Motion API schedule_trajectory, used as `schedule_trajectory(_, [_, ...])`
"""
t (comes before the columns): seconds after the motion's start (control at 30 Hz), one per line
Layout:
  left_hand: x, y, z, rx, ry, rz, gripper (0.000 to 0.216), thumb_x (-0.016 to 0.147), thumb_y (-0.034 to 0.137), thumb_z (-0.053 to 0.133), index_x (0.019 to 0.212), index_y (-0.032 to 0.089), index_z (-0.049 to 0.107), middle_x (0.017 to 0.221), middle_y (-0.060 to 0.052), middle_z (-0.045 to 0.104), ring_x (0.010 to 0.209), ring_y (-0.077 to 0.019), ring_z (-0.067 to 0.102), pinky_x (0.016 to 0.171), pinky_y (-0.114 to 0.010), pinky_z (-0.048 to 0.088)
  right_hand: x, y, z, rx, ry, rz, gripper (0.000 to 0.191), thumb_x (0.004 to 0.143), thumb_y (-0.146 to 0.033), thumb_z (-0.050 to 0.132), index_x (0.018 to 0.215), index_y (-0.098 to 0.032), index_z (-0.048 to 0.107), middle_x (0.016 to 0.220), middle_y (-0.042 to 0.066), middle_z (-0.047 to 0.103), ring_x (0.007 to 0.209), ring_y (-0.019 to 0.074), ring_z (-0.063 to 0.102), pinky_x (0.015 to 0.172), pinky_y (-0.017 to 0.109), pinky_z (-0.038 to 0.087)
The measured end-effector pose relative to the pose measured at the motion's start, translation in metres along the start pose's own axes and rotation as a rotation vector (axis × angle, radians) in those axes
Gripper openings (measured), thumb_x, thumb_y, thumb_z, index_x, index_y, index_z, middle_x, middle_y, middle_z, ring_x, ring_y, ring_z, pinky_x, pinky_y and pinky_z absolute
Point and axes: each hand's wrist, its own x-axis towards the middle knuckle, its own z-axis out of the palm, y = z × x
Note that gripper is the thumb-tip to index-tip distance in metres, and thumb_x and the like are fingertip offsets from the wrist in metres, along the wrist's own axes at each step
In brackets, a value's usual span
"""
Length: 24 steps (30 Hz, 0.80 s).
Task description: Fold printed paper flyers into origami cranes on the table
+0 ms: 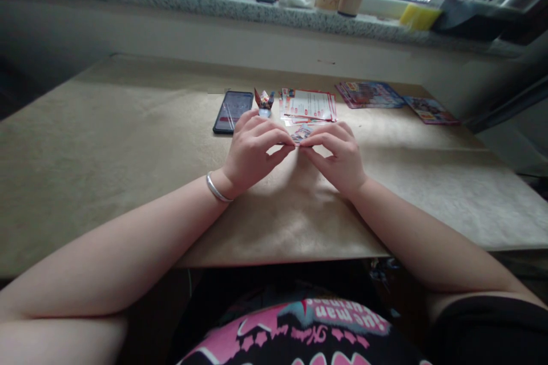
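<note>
Your left hand (256,148) and right hand (337,154) pinch a printed paper (301,133) by its near edge. Folding step, likely; next move calls for even pressure

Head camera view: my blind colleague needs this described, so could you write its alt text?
A person's left hand and right hand pinch a small printed paper piece at a tan table. Beyond are a phone, a folded paper figure and printed sheets.
</note>
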Motion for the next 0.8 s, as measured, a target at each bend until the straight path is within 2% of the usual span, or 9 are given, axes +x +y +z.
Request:
schedule_trajectory(0.23, [-0.0004,-0.0047,0.0025,0.025,-0.039,0.034,0.013,0.09,0.03,0.062,0.079,0.024,0.064,0.084,0.005,0.071,0.083,-0.0147,0.061,0.11,-0.043,0.037,0.0006,0.0004,0.001,0.045,-0.013,0.029,0.006,0.087,-0.025,0.071,0.081,-0.027,0.068,0.086,-0.001,0.075,0.086,0.019,0.066,0.085,0.04,0.05])
schedule_trajectory(0.37, [-0.0008,-0.0039,0.0038,0.058,-0.054,0.119,0.012,0.092,0.03,0.061,0.082,0.025,0.066,0.08,0.004,0.07,0.08,-0.0149,0.059,0.104,-0.04,0.04,0.0016,-0.001,0.0028,0.068,-0.091,0.034,0.01,0.086,-0.029,0.072,0.077,-0.029,0.07,0.079,-0.002,0.073,0.081,0.0189,0.064,0.081,0.039,0.05])
schedule_trajectory(0.47, [-0.0005,-0.0031,0.0038,0.061,-0.031,0.159,0.013,0.093,0.03,0.061,0.081,0.025,0.066,0.08,0.004,0.07,0.078,-0.0149,0.057,0.102,-0.039,0.041,0.0021,-0.0034,0.0026,0.07,-0.094,0.043,0.008,0.087,-0.032,0.071,0.079,-0.029,0.071,0.081,-0.002,0.073,0.083,0.0192,0.063,0.082,0.04,0.05])
schedule_trajectory(0.6, [-0.0003,-0.0027,0.0029,0.047,0.002,0.128,0.015,0.093,0.032,0.062,0.08,0.025,0.065,0.08,0.004,0.069,0.079,-0.0157,0.057,0.102,-0.039,0.041,0.0019,-0.0044,0.0013,0.064,-0.07,0.059,0.006,0.088,-0.03,0.069,0.082,-0.028,0.07,0.088,0.0,0.074,0.087,0.0194,0.064,0.086,0.04,0.049])
schedule_trajectory(0.8, [0.0002,-0.0033,0.0031,0.055,-0.077,0.095,0.019,0.094,0.035,0.059,0.079,0.024,0.065,0.079,0.002,0.069,0.077,-0.0156,0.056,0.097,-0.038,0.041,0.0014,-0.0028,0.0032,0.083,-0.074,0.02,0.006,0.087,-0.026,0.07,0.081,-0.028,0.069,0.083,-0.001,0.073,0.084,0.0182,0.063,0.084,0.038,0.05])
